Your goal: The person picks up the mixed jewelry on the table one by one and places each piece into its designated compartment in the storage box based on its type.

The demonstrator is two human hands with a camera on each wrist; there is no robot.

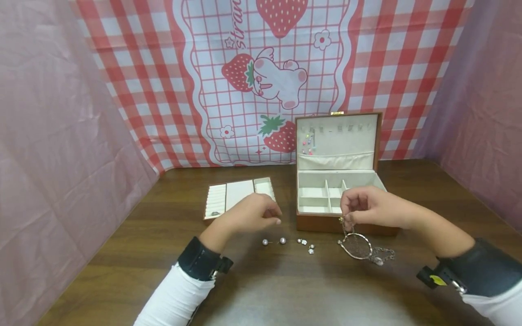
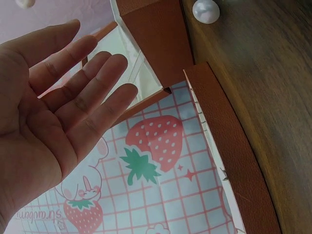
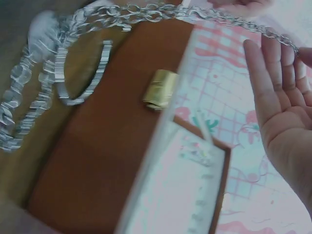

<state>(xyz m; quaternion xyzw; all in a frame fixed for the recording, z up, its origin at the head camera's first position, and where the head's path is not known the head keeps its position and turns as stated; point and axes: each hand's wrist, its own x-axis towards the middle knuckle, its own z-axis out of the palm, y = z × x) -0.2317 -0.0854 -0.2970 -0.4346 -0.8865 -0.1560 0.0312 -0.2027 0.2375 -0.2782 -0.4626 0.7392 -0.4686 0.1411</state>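
My right hand (image 1: 373,206) pinches one end of a silver chain (image 3: 229,20) between thumb and fingertips, in front of the brown jewelry box (image 1: 314,222). The chain hangs toward an open-ended silver bangle (image 3: 100,73), and it overlaps the bangle in the right wrist view. More chain with a pendant (image 1: 379,261) lies beside the bangle on the table. My left hand (image 1: 253,213) holds nothing, its fingers loosely extended in the left wrist view. In the head view it is over the near edge of the cream-lined tray (image 1: 240,188).
Two pearl earrings (image 1: 282,241) and small flower-shaped earrings (image 1: 311,251) lie on the wooden table (image 1: 261,290) between the hands. The box lid (image 1: 350,136) stands upright, with colourful earrings (image 1: 308,142) on it. A strawberry-print cloth (image 1: 281,81) hangs behind.
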